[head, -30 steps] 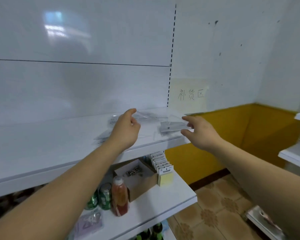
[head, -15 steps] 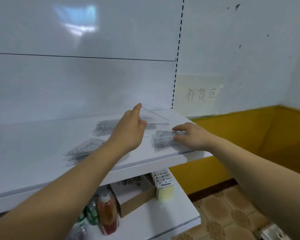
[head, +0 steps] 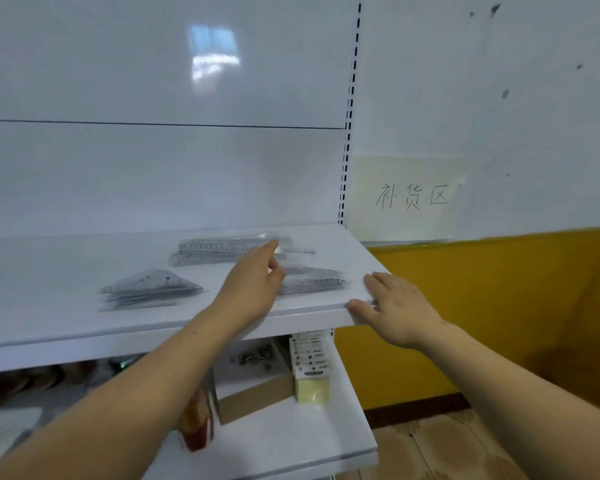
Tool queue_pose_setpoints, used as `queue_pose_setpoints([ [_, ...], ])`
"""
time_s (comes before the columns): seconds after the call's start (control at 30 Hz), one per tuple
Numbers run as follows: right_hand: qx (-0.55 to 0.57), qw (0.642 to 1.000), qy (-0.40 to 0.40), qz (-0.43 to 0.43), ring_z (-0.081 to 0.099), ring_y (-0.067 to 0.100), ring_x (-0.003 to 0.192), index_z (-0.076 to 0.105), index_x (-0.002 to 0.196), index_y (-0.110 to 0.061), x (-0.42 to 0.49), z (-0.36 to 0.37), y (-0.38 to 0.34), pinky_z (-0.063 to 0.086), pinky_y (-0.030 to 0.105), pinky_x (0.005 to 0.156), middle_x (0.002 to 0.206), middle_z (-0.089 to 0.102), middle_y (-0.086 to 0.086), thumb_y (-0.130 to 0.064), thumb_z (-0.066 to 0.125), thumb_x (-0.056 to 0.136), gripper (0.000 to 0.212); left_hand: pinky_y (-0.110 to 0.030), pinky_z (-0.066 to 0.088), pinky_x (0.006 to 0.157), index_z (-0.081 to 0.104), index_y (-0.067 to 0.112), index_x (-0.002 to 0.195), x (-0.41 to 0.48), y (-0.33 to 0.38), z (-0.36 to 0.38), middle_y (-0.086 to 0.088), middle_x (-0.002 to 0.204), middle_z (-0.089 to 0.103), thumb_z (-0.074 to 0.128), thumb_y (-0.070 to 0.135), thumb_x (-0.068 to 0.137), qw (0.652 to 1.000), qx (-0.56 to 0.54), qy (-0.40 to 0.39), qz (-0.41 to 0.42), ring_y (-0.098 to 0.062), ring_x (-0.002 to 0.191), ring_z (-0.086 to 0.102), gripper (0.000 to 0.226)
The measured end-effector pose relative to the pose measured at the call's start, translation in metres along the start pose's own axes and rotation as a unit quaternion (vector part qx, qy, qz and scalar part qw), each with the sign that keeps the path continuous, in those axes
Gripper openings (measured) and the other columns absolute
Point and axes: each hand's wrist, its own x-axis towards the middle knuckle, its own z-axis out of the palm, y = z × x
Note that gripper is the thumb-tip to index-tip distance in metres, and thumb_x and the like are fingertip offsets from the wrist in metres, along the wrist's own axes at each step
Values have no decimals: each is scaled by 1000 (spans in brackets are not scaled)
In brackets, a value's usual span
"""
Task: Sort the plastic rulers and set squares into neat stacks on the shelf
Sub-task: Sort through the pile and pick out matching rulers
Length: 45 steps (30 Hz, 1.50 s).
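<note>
Head view: left hand (head: 253,285), forefinger straight, touches the rulers (head: 219,249). Right hand (head: 395,308) rests flat on the shelf (head: 49,313) edge. Set squares (head: 149,288) lie left of the left hand.

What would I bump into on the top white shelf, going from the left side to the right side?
A stack of set squares → left hand → small clear plastic pile → right hand, which rests on the corner of the shelf.
</note>
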Motion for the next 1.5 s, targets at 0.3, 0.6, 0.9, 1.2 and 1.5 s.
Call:
queue_pose_setpoints([
  [0.3,-4,999,34,-8,14,20,144,20,150,-20,0,9,4,13,41,117,157,19,3,-68,16,90,77,-28,36,94,60,20,122,-8,-7,5,0,120,55,53,30,94,998,47,46,7,-18,112,48,31],
  [0.6,77,994,65,-33,50,24,91,53,81,-23,24,-15,8,37,34,71,89,56,-3,-50,21,95,44,-31,32,104,42,30,140,-7,-18,9,2,144,45,45,48,95,996,62,-53,-22,-18,131,42,49],
  [0.9,112,986,-82,-89,45,15,125,52,133,-34,86,-20,6,35,25,100,144,44,-7,-24,40,99,37,-30,36,103,45,35,137,-10,-21,10,8,140,50,43,48,95,998,46,-27,-24,-15,127,46,44],
  [1.2,52,996,47,-63,52,13,79,61,86,-18,56,-22,21,42,29,65,90,58,-3,-43,52,90,27,-39,41,100,19,27,149,-15,-15,11,1,147,40,44,62,88,989,131,-17,-61,-23,128,44,75],
  [1.5,44,991,4,-125,35,14,114,52,129,-23,16,-14,39,34,30,95,121,44,-4,-49,46,90,46,-39,23,113,28,12,147,-36,-20,2,-8,154,26,20,73,85,940,317,-96,-83,-22,140,27,87],
])
